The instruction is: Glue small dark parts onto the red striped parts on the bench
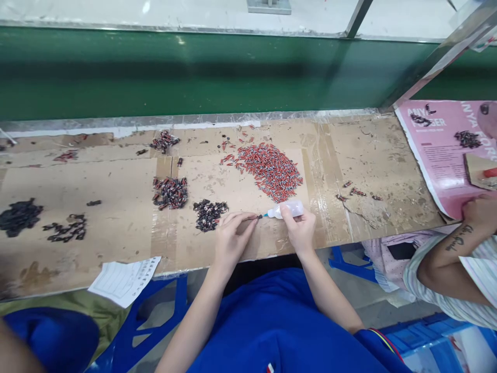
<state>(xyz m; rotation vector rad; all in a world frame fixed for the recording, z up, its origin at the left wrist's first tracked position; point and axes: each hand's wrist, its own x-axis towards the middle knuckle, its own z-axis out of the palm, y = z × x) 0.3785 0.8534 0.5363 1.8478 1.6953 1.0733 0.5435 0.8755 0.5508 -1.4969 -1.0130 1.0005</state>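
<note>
1. Two bare hands of mine work close together above the near edge of the cardboard (pixel 330 155) covering the bench, fingertips almost meeting.

2. My left hand (pixel 232 235) has thumb and forefinger pinched together on a small dark piece (pixel 260 217), which sticks out just past the tips on the side facing my other hand.

3. My right hand (pixel 302 228) is clamped around a small whitish bottle (pixel 291 209), held tipped on its side, thumb across its body.

4. Its blue nozzle (pixel 265 215) points left, straight at the dark piece; I cannot tell whether the two touch or sit a hair apart.

5. Beyond the bottle spreads a wide heap of red-and-silver parts (pixel 274 171), the largest pile here, with a few strays trailing off its far left side.

6. Just left of my left hand lies a pile of black pieces (pixel 207 211); past that, a mixed red-and-black pile (pixel 170 192), and behind it a smaller dark cluster (pixel 165 141).

7. Farther left are a black mound (pixel 20 216) and a loose scatter of dark bits (pixel 69 229), with a paper sheet (pixel 123 282) hanging over the near edge.

8. To my right, a few loose parts (pixel 356 192) lie on the cardboard, and beyond them a co-worker's hand (pixel 481 212) rests by a pink printed sheet (pixel 435 166).
</note>
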